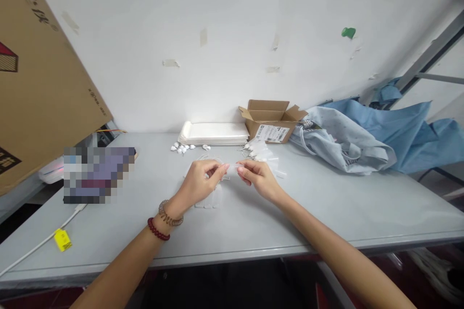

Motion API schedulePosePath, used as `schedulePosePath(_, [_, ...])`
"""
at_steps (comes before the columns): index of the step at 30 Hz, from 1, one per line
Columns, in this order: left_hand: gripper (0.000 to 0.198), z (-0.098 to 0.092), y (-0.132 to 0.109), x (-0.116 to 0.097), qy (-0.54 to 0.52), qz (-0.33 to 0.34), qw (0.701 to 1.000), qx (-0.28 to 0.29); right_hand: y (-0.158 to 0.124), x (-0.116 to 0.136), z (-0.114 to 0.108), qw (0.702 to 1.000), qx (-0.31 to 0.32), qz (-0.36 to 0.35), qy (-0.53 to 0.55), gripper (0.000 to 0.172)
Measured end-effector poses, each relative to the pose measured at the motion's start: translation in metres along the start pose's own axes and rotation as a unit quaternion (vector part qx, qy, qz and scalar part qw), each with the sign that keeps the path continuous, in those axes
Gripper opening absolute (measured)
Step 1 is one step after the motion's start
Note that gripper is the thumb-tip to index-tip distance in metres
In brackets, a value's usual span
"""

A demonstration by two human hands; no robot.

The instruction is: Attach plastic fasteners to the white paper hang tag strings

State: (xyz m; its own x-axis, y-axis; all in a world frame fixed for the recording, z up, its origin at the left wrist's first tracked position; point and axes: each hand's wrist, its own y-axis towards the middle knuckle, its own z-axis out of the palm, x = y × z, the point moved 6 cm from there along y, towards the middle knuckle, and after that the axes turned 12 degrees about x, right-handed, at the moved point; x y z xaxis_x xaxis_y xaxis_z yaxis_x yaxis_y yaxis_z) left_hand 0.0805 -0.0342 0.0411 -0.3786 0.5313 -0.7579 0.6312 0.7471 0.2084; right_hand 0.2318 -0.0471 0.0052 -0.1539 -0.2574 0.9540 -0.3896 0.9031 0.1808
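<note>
My left hand (206,178) and my right hand (258,178) face each other above the table, thumbs and forefingers pinched. Between the fingertips spans a small, thin, transparent piece (234,166), too fine to name, gripped at both ends. Below my left hand lie several transparent flat pieces (208,200) with rounded ends, along with thin white strands partly hidden by that hand. Beyond my right hand is a loose heap of transparent flat pieces with white strings (259,149). Several small white bundles (183,147) sit farther back on the left.
A stack of white flat packets (217,133) rests by the wall, beside an open cardboard box (270,128). Blue-grey cloth (344,142) covers the right rear. At left are a large carton (43,72), a blurred-out device (99,176) and a white cable (39,241) with a yellow tag.
</note>
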Motion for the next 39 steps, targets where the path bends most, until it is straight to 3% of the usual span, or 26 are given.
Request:
schedulePosePath(8, [0.036,-0.001,0.005,0.008,0.031,-0.003,0.999,-0.012,0.004,-0.008,-0.004,1.0,-0.018,0.005,-0.025,0.031])
schedulePosePath(12, [0.034,-0.018,0.008,0.025,0.05,-0.053,0.995,-0.063,0.005,-0.012,-0.018,0.996,-0.074,-0.001,-0.057,0.032])
schedulePosePath(15, [0.028,-0.037,0.008,0.05,0.143,-0.128,0.975,-0.108,0.005,-0.016,-0.037,0.986,-0.133,-0.01,-0.095,0.036])
schedulePosePath(18, [0.026,-0.052,0.008,0.073,0.293,-0.178,0.933,-0.113,0.005,-0.021,-0.055,0.974,-0.174,-0.008,-0.147,0.036])
schedulePosePath(22, [0.033,-0.058,0.007,0.095,0.378,-0.194,0.9,-0.094,0.003,-0.024,-0.073,0.951,-0.222,0.005,-0.216,0.035])
schedulePosePath(28, [0.039,-0.052,0.009,0.11,0.366,-0.186,0.911,-0.033,-0.001,-0.023,-0.088,0.915,-0.285,0.011,-0.286,0.034])
schedulePosePath(39, [0.04,-0.055,0.014,0.125,0.369,-0.174,0.913,-0.032,0.003,-0.04,-0.111,0.887,-0.281,0.02,-0.365,0.033])
